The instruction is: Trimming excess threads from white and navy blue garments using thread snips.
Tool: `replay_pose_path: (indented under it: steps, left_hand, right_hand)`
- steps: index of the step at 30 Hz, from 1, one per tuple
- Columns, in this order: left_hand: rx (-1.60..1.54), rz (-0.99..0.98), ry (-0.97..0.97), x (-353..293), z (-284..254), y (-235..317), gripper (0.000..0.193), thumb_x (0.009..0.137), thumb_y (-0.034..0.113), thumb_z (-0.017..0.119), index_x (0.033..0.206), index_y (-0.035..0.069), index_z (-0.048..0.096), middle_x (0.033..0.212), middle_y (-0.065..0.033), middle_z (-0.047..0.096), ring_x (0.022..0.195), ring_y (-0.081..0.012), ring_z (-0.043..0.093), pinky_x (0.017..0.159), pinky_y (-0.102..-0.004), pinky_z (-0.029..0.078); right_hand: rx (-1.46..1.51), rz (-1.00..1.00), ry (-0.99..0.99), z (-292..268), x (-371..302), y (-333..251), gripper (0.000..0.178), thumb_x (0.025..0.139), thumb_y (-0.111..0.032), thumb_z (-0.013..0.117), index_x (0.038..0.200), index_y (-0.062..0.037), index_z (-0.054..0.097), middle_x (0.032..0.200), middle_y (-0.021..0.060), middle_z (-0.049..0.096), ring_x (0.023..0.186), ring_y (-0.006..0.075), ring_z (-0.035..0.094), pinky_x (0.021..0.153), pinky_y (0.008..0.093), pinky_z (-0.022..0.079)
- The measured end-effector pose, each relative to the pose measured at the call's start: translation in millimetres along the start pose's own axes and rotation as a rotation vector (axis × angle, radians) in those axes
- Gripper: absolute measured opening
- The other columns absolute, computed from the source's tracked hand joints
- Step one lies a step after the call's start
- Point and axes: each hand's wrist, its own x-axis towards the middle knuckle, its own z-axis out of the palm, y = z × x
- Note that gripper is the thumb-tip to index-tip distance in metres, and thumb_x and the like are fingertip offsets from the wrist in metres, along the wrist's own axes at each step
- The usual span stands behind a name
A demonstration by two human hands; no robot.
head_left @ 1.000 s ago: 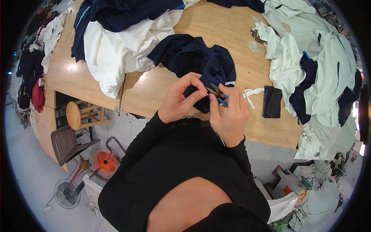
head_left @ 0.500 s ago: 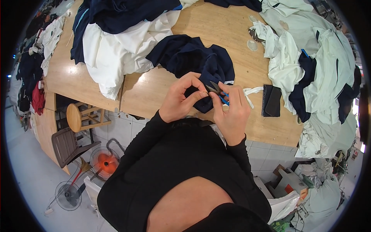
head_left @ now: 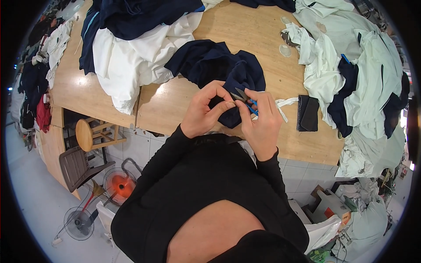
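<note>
Held the blue-handled scissors (head_left: 240, 93) in the right hand (head_left: 264, 120), with thumb and fingers closed round the grips and with the blades, seemingly a little parted, slanting toward ten o'clock. Had the thumb and forefinger of the left hand (head_left: 203, 111) drawn close together just beside the blades, as if in a fine pinch; could not tell from the view whether gripping anything small at the tips. Had the navy garment (head_left: 239, 70) at twelve o'clock from both hands, bunched on the wooden table (head_left: 162, 103), with nearer folds behind and below the scissors. Called, by all appearances, for short, slow movements of the points alone, with the left fingertips set back from the cutting edges. Risked, with fabric so near the steel, a nick in the navy folds; made good sense to tip the points clear of the cloth before any closing of the blades. Probably gained from steady wrists and an unblocked look past the knuckles. Had the white cloth strap (head_left: 287, 103) at two o'clock from the right hand and the dark folded cloth (head_left: 308, 115) at three, both out of the blades' way
</note>
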Motion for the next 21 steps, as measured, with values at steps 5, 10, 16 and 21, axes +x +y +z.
replay_pose_path:
  steps: [5, 10, 16, 21]
  left_hand:
    - [-0.083, -0.074, 0.066, 0, 3, 9, 0.011, 0.094, 0.001, 0.078, 0.097, 0.001, 0.067, 0.099, -0.0095, 0.067, 0.106, -0.0283, 0.065, 0.095, -0.0368, 0.050]
    - [0.039, 0.037, -0.037, 1, 0, 1, 0.012, 0.098, 0.001, 0.076, 0.101, 0.003, 0.065, 0.117, -0.0069, 0.064, 0.104, -0.0144, 0.061, 0.094, -0.0284, 0.048]
    - [-0.285, -0.136, 0.195, -4, 1, -2, 0.008, 0.107, 0.012, 0.069, 0.103, 0.008, 0.063, 0.101, -0.0001, 0.061, 0.097, -0.0148, 0.060, 0.087, -0.0302, 0.049]
    - [-0.443, -0.148, 0.632, 4, -37, -50, 0.037, 0.119, 0.037, 0.042, 0.099, 0.010, 0.058, 0.097, 0.0062, 0.052, 0.086, -0.0042, 0.046, 0.077, -0.0203, 0.039]
  right_hand:
    - [0.003, 0.026, -0.022, 0, -2, 3, 0.028, 0.088, -0.006, 0.085, 0.112, -0.0026, 0.071, 0.095, 0.0104, 0.068, 0.078, 0.0281, 0.071, 0.065, 0.0365, 0.054]
    - [0.023, 0.042, -0.024, 0, 2, 1, 0.028, 0.088, -0.005, 0.085, 0.112, -0.0021, 0.071, 0.095, 0.0120, 0.068, 0.079, 0.0298, 0.072, 0.067, 0.0366, 0.056]
    - [0.143, 0.261, 0.050, -10, -1, 20, 0.031, 0.091, -0.005, 0.085, 0.118, -0.0032, 0.071, 0.099, 0.0055, 0.068, 0.083, 0.0149, 0.068, 0.069, 0.0297, 0.054]
    - [0.472, 0.370, 0.198, -44, -13, 62, 0.032, 0.091, 0.000, 0.084, 0.120, -0.0027, 0.071, 0.099, -0.0007, 0.066, 0.079, 0.0065, 0.058, 0.067, 0.0227, 0.046]
